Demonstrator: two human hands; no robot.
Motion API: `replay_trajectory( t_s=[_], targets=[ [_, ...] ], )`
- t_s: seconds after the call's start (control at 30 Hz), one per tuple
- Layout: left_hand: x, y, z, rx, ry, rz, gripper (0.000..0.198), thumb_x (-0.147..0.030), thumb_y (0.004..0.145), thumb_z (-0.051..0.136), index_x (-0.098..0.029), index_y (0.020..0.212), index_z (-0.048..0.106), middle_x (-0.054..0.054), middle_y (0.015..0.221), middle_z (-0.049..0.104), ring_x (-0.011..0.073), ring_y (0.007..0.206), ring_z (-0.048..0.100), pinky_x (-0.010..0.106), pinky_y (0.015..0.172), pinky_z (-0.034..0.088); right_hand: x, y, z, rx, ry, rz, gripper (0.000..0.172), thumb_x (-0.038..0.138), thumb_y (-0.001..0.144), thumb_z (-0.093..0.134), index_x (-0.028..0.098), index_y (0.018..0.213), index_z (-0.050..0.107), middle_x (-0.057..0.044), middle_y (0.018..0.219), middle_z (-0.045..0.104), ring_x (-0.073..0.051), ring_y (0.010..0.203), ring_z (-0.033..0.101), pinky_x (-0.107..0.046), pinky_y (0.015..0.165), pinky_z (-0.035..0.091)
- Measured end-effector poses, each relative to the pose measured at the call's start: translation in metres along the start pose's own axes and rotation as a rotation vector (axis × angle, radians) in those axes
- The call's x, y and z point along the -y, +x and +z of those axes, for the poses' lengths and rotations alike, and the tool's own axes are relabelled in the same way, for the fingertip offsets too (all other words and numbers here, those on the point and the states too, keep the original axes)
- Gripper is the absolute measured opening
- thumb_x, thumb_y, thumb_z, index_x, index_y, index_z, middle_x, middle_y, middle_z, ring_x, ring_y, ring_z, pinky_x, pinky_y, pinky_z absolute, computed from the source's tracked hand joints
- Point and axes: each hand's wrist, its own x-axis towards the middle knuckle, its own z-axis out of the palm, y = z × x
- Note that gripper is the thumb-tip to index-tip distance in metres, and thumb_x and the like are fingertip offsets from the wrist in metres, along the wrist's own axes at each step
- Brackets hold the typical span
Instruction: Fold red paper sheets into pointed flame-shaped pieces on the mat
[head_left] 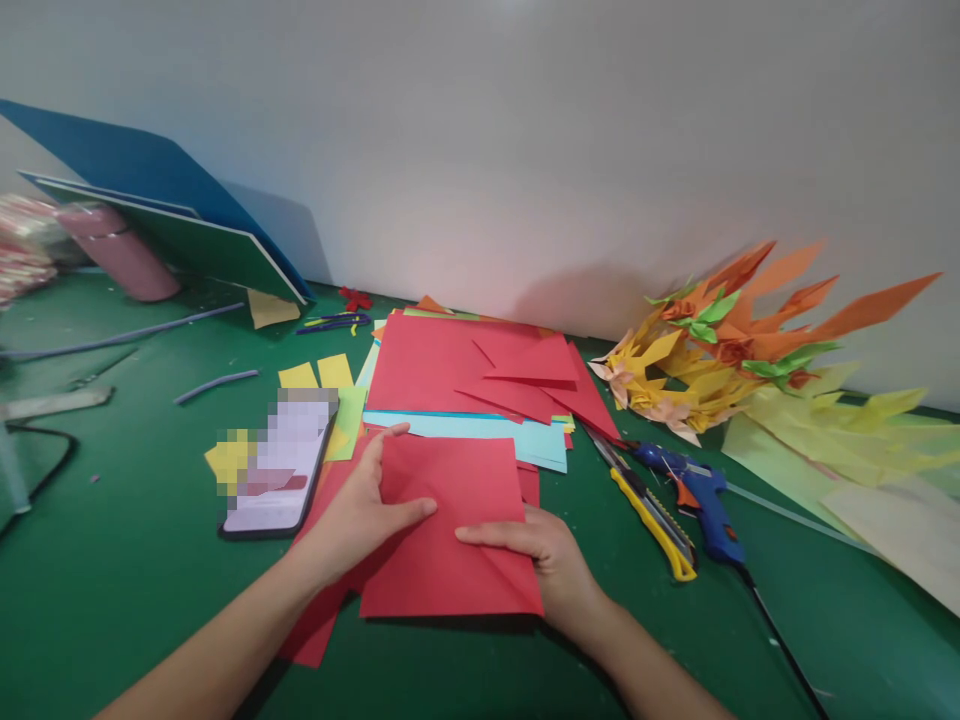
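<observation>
A square sheet of red paper point(450, 580) is held between my two hands, above the green table. My left hand point(367, 510) grips its left side, the thumb lying on top and the index finger along the upper left edge. On the right side, my right hand point(559, 560) holds the sheet with thumb above and the other fingers hidden beneath. More red paper point(319, 630) lies under the sheet and my left forearm. Just beyond is a stack of coloured paper with red sheets point(427, 360) on top and light blue paper point(487, 435) at its near edge.
A phone point(281, 460) lies at left among yellow paper pieces. To the right are a yellow utility knife point(652, 520), a blue glue gun point(694, 495) with its cord, and a paper-flower wreath point(675, 370). Boards point(180, 230) and a pink bottle point(124, 255) stand back left.
</observation>
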Motion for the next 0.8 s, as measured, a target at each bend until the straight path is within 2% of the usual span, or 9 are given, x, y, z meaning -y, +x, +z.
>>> replay_trajectory(
  t_s=[0.1, 0.2, 0.33, 0.43, 0.53, 0.6, 0.67, 0.73, 0.8],
  targets=[
    [-0.003, 0.000, 0.000, -0.024, 0.047, 0.010, 0.087, -0.029, 0.067, 0.075, -0.030, 0.139, 0.027, 0.012, 0.125, 0.054, 0.0294, 0.099, 0.064, 0.041, 0.075, 0.058, 0.000, -0.001, -0.002, 0.024, -0.021, -0.002, 0.024, 0.036, 0.084, 0.066, 0.039, 0.108, 0.070, 0.001, 0.107, 0.072, -0.022, 0.095, 0.070, -0.033, 0.082, 0.057],
    [-0.002, 0.000, -0.001, 0.003, 0.019, 0.030, 0.087, -0.030, 0.069, 0.074, -0.031, 0.140, 0.025, 0.011, 0.123, 0.056, 0.0288, 0.098, 0.064, 0.041, 0.075, 0.057, 0.002, -0.001, -0.004, 0.056, -0.084, -0.005, 0.033, 0.030, 0.082, 0.068, 0.036, 0.115, 0.067, 0.000, 0.107, 0.072, -0.022, 0.093, 0.071, -0.032, 0.079, 0.058],
    [0.001, 0.000, -0.001, 0.012, 0.055, 0.074, 0.086, -0.029, 0.068, 0.074, -0.031, 0.140, 0.028, 0.009, 0.121, 0.058, 0.0290, 0.102, 0.062, 0.042, 0.081, 0.055, 0.004, 0.000, -0.004, 0.018, -0.120, -0.022, 0.019, 0.034, 0.081, 0.068, 0.033, 0.099, 0.075, -0.001, 0.091, 0.076, -0.021, 0.079, 0.073, -0.029, 0.071, 0.058],
    [0.003, 0.001, 0.002, -0.005, 0.062, 0.158, 0.082, -0.032, 0.066, 0.075, -0.027, 0.137, 0.034, 0.008, 0.126, 0.056, 0.0282, 0.110, 0.058, 0.040, 0.092, 0.049, 0.004, 0.002, -0.005, -0.063, -0.187, 0.015, 0.009, 0.034, 0.079, 0.071, 0.030, 0.082, 0.078, -0.001, 0.074, 0.076, -0.019, 0.064, 0.072, -0.027, 0.062, 0.056],
    [0.002, 0.000, 0.003, 0.029, -0.002, 0.157, 0.078, -0.041, 0.065, 0.075, -0.022, 0.132, 0.041, 0.010, 0.119, 0.061, 0.0277, 0.103, 0.061, 0.038, 0.087, 0.050, 0.007, 0.005, -0.005, -0.187, -0.190, 0.120, 0.011, 0.035, 0.074, 0.074, 0.026, 0.070, 0.077, -0.002, 0.067, 0.075, -0.020, 0.060, 0.070, -0.028, 0.060, 0.055],
    [0.001, -0.001, 0.002, 0.089, -0.063, 0.091, 0.072, -0.049, 0.067, 0.074, -0.022, 0.128, 0.046, 0.009, 0.111, 0.066, 0.0265, 0.091, 0.065, 0.037, 0.077, 0.052, 0.009, 0.006, -0.005, -0.258, -0.101, 0.182, 0.013, 0.036, 0.070, 0.076, 0.023, 0.070, 0.076, -0.003, 0.071, 0.076, -0.021, 0.065, 0.070, -0.030, 0.061, 0.056],
    [0.001, -0.002, -0.002, 0.109, -0.086, 0.072, 0.062, -0.052, 0.067, 0.074, -0.024, 0.120, 0.055, 0.009, 0.113, 0.066, 0.0256, 0.087, 0.066, 0.035, 0.074, 0.052, 0.010, 0.007, -0.004, -0.287, 0.002, 0.212, 0.018, 0.037, 0.068, 0.076, 0.021, 0.076, 0.076, -0.005, 0.080, 0.076, -0.023, 0.071, 0.071, -0.031, 0.064, 0.057],
    [0.001, -0.003, -0.006, 0.103, -0.071, 0.113, 0.051, -0.055, 0.069, 0.072, -0.024, 0.110, 0.063, 0.008, 0.117, 0.065, 0.0264, 0.093, 0.065, 0.035, 0.079, 0.051, 0.010, 0.007, -0.004, -0.279, 0.027, 0.212, 0.020, 0.037, 0.068, 0.075, 0.020, 0.078, 0.076, -0.006, 0.083, 0.076, -0.023, 0.074, 0.070, -0.033, 0.067, 0.058],
    [0.001, -0.002, -0.010, 0.099, -0.063, 0.165, 0.046, -0.057, 0.071, 0.068, -0.024, 0.103, 0.068, 0.008, 0.112, 0.067, 0.0271, 0.097, 0.063, 0.036, 0.084, 0.049, 0.008, 0.006, -0.004, -0.262, -0.038, 0.205, 0.018, 0.037, 0.070, 0.074, 0.020, 0.073, 0.075, -0.006, 0.080, 0.075, -0.023, 0.071, 0.069, -0.033, 0.066, 0.057]
  ],
)
